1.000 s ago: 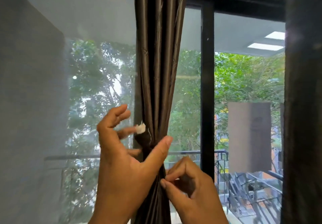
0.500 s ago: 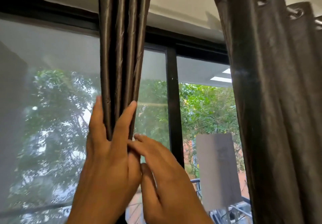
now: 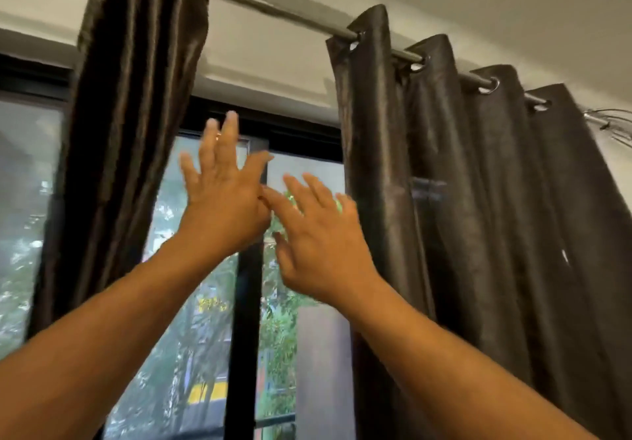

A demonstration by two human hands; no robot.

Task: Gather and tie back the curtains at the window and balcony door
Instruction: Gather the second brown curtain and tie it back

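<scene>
Two dark brown satin curtains hang from a metal rod (image 3: 273, 12). The left curtain (image 3: 133, 125) is bunched into a narrow column. The right curtain (image 3: 478, 200) hangs spread in wide folds on its eyelets. Both my arms are raised in the gap between them, in front of the glass. My left hand (image 3: 224, 196) is open with fingers spread, clear of the left curtain. My right hand (image 3: 318, 238) is open too, a short way left of the right curtain's edge. Neither hand touches fabric; both are blurred.
A black window frame post (image 3: 244, 320) runs vertically behind my hands, with glass panes on both sides and trees outside. The white ceiling and wall band lie above the frame. The rod's ornamental end (image 3: 612, 121) sticks out at far right.
Both hands have let go of the gathered left curtain and moved up and right into the gap. The view has tilted up and right, bringing the rod and right curtain into sight.
</scene>
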